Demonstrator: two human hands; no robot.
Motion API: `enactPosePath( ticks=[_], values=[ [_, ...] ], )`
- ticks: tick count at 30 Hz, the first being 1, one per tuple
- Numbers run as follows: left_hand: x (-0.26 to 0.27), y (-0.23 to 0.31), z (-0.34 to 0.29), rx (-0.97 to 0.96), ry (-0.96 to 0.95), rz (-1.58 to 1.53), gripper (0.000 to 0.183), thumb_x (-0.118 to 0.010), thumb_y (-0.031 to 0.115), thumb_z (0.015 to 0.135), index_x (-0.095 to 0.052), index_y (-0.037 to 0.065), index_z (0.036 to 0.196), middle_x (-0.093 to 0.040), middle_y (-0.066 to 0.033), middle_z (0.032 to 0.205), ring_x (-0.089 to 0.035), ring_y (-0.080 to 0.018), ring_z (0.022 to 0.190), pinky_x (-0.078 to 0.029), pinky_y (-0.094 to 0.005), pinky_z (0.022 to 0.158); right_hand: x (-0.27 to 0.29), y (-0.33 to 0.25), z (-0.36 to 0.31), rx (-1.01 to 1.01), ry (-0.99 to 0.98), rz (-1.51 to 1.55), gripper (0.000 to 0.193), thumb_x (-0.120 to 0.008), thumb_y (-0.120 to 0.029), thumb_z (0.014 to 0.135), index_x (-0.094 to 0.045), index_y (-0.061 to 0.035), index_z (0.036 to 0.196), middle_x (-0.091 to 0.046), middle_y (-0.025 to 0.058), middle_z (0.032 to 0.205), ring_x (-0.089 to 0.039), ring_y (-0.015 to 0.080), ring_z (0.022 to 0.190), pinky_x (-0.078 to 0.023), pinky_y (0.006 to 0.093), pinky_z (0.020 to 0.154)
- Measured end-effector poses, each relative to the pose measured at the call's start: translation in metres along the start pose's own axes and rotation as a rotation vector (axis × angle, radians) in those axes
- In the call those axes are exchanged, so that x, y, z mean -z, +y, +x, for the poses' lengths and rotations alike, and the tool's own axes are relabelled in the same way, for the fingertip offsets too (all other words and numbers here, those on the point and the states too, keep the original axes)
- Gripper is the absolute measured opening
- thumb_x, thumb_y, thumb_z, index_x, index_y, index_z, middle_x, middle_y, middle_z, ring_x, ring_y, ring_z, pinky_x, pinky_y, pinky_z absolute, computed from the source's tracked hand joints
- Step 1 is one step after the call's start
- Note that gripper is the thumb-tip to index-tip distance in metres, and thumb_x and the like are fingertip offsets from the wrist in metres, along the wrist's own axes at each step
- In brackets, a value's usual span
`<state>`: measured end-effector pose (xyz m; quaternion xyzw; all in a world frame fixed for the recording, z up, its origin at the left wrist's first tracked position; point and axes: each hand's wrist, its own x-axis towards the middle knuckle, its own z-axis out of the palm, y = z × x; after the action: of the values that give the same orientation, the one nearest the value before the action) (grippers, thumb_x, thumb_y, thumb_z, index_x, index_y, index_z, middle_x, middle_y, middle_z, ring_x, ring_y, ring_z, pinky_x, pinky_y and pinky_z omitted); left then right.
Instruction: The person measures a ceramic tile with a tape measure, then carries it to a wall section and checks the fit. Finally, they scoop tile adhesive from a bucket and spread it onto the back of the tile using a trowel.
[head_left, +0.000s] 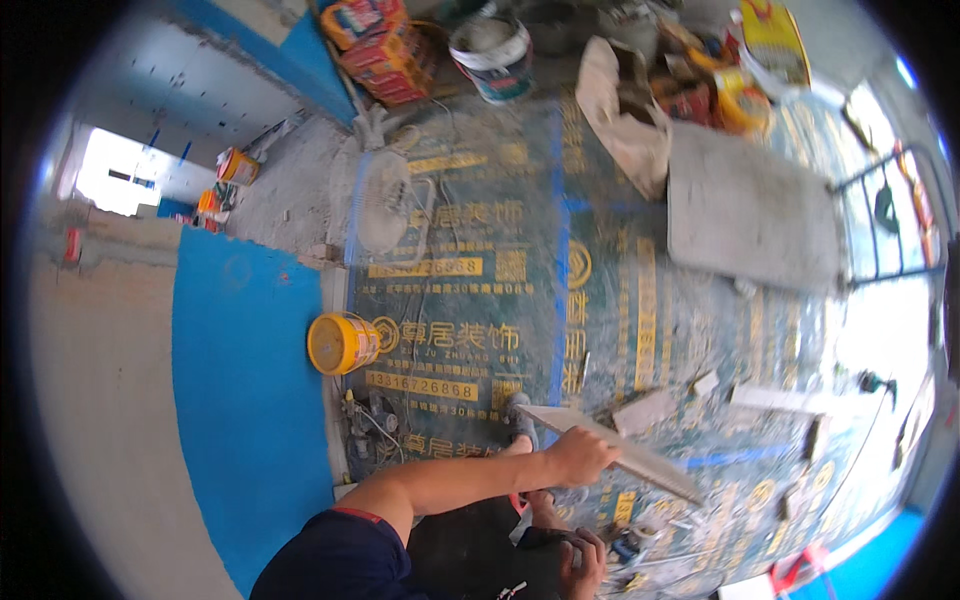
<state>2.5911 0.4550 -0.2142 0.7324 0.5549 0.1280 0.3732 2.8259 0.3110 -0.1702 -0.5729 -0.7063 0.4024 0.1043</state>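
My left hand [582, 457] is closed round the upper edge of a thin, flat grey tile [655, 470], seen nearly edge-on and tilted down to the right. Its lower edge looks rough. Lower down, near my leg, my right hand [583, 563] shows bent fingers that stand slightly apart, with no held thing visible; its palm is hidden. A dark item [545, 538] lies beside that hand, too unclear to name. Beneath the tile, a grey shoe [518, 408] shows on the floor sheet.
Printed green sheeting [470, 310] covers the floor. At left stand a yellow bucket [340, 343] and a small machine [372, 422] by a blue-painted wall [250, 400]. Cut pieces [645, 411] lie to the right. Farther off are a white bucket [492, 60] and a grey platform cart [750, 210].
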Motion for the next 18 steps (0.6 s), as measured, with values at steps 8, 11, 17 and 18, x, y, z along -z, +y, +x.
enactPosePath(
  ticks=[8,11,17,18],
  values=[
    [0.204,0.0,-0.098,-0.076,0.12,0.225,0.014,-0.064,0.021,0.08,-0.067,0.008,0.085,-0.07,-0.0116,0.071,-0.071,-0.0306,0.067,-0.054,-0.0445,0.061,0.099,-0.267,0.204,0.298,-0.574,-0.56,0.063,-0.075,-0.044,0.085,-0.059,-0.001,0.13,-0.068,0.0248,0.117,-0.065,0.0429,0.108,-0.053,0.0507,0.088],
    [0.299,-0.005,-0.104,-0.165,0.168,0.258,0.015,-0.064,0.021,0.08,-0.068,0.008,0.087,-0.07,-0.0105,0.069,-0.071,-0.0302,0.065,-0.052,-0.0444,0.058,0.098,-0.343,0.253,0.368,-0.729,-0.522,0.049,-0.071,-0.042,0.088,-0.064,-0.0041,0.118,-0.071,0.0237,0.099,-0.068,0.0455,0.093,-0.054,0.0534,0.079],
    [0.47,-0.046,-0.08,-0.171,0.447,0.417,0.014,-0.064,0.021,0.08,-0.067,0.01,0.088,-0.068,-0.0076,0.086,-0.069,-0.0252,0.085,-0.051,-0.0466,0.082,0.119,-0.485,0.367,0.649,-0.589,-0.481,0.034,-0.071,-0.033,0.087,-0.07,-0.006,0.107,-0.071,0.0224,0.093,-0.067,0.0452,0.09,-0.054,0.0529,0.078],
    [0.507,-0.052,-0.083,-0.199,0.623,0.387,0.013,-0.064,0.019,0.08,-0.067,0.009,0.088,-0.067,-0.0079,0.086,-0.068,-0.026,0.086,-0.051,-0.0474,0.084,0.122,-0.507,0.389,0.66,-0.539,-0.492,0.035,-0.071,-0.033,0.086,-0.071,-0.0053,0.107,-0.071,0.0231,0.093,-0.067,0.0456,0.089,-0.054,0.0523,0.078]
  ],
)
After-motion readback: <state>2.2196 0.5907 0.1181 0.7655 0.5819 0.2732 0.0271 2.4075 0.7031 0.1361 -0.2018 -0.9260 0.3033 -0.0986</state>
